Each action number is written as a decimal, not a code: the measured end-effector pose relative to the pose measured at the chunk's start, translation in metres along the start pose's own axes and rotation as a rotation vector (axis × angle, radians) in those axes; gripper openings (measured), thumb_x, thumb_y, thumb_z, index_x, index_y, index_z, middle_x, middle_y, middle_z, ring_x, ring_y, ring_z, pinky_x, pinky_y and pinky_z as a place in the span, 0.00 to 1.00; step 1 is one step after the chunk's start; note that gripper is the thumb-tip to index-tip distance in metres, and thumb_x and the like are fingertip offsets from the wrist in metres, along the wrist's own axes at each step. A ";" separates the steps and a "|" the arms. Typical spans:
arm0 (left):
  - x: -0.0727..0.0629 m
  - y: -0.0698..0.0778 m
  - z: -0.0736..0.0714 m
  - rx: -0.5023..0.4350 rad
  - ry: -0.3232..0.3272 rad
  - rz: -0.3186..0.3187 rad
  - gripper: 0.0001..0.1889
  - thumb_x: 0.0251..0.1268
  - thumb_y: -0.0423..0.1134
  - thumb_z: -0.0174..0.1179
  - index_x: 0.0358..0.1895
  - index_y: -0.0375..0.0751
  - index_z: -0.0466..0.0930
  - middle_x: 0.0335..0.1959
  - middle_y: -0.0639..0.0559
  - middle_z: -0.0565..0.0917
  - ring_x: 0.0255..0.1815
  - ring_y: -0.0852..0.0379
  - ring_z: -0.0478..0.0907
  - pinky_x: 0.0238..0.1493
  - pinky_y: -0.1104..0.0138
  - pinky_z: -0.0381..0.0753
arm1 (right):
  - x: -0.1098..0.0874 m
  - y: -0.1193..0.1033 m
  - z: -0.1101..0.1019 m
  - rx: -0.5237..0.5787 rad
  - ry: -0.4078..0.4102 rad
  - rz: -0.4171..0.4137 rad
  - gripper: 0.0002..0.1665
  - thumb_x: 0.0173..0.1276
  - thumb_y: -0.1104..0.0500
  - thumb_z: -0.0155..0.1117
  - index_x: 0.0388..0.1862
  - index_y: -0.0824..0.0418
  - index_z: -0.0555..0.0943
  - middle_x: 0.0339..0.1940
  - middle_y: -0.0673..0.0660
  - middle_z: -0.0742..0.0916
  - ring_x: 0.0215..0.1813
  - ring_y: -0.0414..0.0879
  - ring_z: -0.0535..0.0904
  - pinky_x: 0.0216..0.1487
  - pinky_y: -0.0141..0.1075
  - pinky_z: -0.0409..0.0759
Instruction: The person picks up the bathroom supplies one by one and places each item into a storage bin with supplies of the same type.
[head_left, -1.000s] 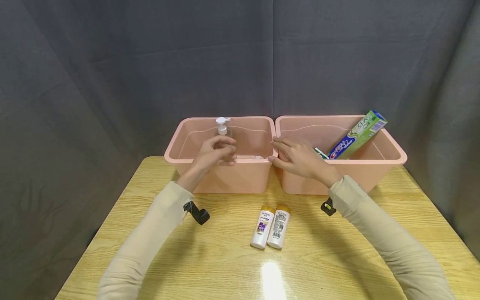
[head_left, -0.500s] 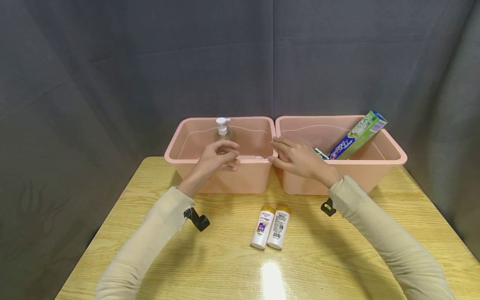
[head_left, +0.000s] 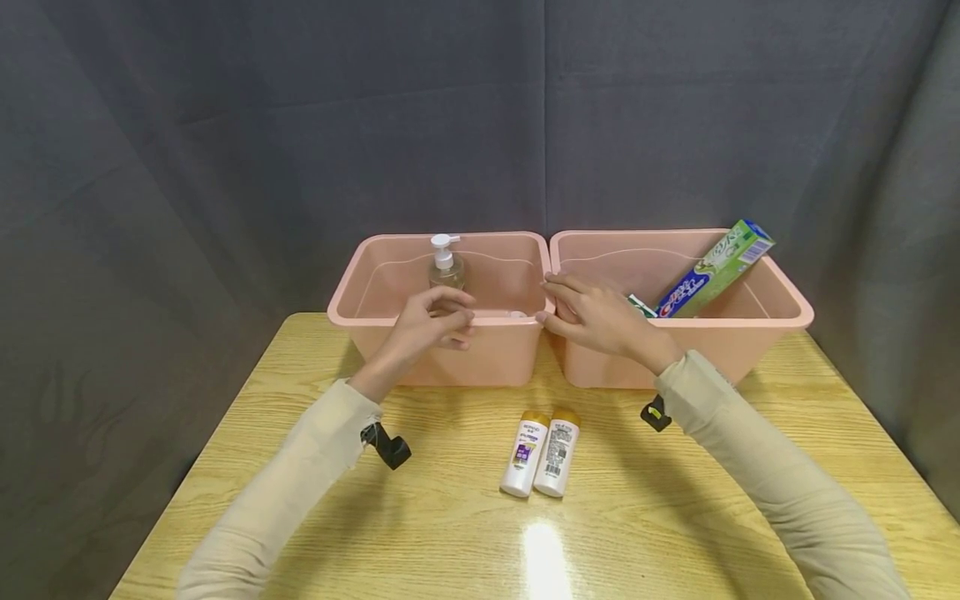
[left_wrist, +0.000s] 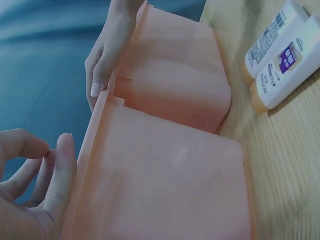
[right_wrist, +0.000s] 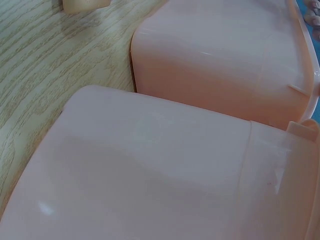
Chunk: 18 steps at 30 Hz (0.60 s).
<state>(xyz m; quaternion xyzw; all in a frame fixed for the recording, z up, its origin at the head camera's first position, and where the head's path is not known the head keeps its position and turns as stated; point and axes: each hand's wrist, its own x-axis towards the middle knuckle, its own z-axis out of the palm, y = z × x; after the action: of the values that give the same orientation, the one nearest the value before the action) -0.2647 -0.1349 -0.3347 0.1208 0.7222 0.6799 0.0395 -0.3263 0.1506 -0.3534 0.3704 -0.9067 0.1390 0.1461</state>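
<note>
My left hand (head_left: 433, 323) hovers at the front rim of the left pink bin (head_left: 465, 358), its fingers loosely bent and nothing between them. The left wrist view shows this hand's thumb (left_wrist: 64, 160) close beside the rim. My right hand (head_left: 600, 318) rests where the two bins meet, fingers fairly straight and touching the left bin's right front corner. Inside the left bin stands a clear pump bottle (head_left: 447, 268) with a white pump head; its lower part is hidden. A small white item (head_left: 517, 314) shows just above the front rim there.
The right pink bin (head_left: 705, 354) holds a green and blue Crest toothpaste box (head_left: 715, 271), leaning out, and a small green-white item (head_left: 642, 306). Two white bottles with gold caps, one label-up (head_left: 524, 456) and one back-up (head_left: 557, 456), lie on the wooden table (head_left: 450, 533). A dark curtain (head_left: 480, 117) hangs behind.
My left hand has dropped a little toward me from inside the left bin's opening, uncovering more of the pump bottle. The right hand has stayed in place.
</note>
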 end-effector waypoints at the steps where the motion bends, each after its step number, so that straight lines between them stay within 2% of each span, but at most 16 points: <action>1: -0.001 0.000 0.000 0.000 -0.001 0.001 0.15 0.68 0.26 0.58 0.56 0.26 0.75 0.42 0.40 0.81 0.37 0.49 0.83 0.40 0.58 0.87 | 0.000 0.000 0.000 -0.002 -0.001 -0.001 0.38 0.74 0.38 0.54 0.70 0.62 0.72 0.70 0.61 0.75 0.70 0.60 0.70 0.68 0.55 0.67; 4: -0.002 0.000 0.000 0.002 -0.007 -0.001 0.15 0.68 0.25 0.58 0.56 0.25 0.74 0.42 0.42 0.81 0.36 0.52 0.83 0.39 0.59 0.87 | 0.000 0.000 0.000 -0.003 -0.001 -0.002 0.38 0.74 0.38 0.54 0.70 0.63 0.72 0.70 0.61 0.75 0.70 0.60 0.70 0.68 0.55 0.67; 6: -0.004 0.000 0.001 0.009 -0.008 -0.002 0.15 0.68 0.25 0.58 0.56 0.24 0.74 0.42 0.41 0.81 0.36 0.51 0.83 0.39 0.59 0.87 | 0.000 0.000 0.000 -0.002 -0.002 -0.004 0.38 0.74 0.38 0.54 0.70 0.63 0.72 0.70 0.61 0.75 0.70 0.60 0.70 0.68 0.55 0.68; 13: -0.009 -0.001 0.004 0.027 -0.020 0.022 0.14 0.67 0.24 0.57 0.55 0.25 0.75 0.46 0.31 0.79 0.45 0.31 0.80 0.39 0.57 0.87 | 0.001 0.000 0.000 0.001 0.005 -0.017 0.37 0.74 0.39 0.54 0.70 0.63 0.72 0.70 0.62 0.75 0.69 0.60 0.70 0.67 0.54 0.69; 18: -0.012 -0.003 0.007 0.048 -0.031 0.023 0.14 0.66 0.23 0.57 0.54 0.26 0.76 0.44 0.34 0.80 0.47 0.27 0.78 0.39 0.56 0.87 | 0.000 0.001 0.001 -0.005 0.019 -0.027 0.37 0.74 0.39 0.54 0.70 0.63 0.72 0.69 0.61 0.76 0.70 0.59 0.70 0.67 0.54 0.69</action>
<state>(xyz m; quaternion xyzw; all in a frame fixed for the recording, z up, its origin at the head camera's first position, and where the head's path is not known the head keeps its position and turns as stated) -0.2516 -0.1315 -0.3397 0.1406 0.7362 0.6608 0.0399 -0.3274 0.1506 -0.3545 0.3808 -0.9006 0.1383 0.1574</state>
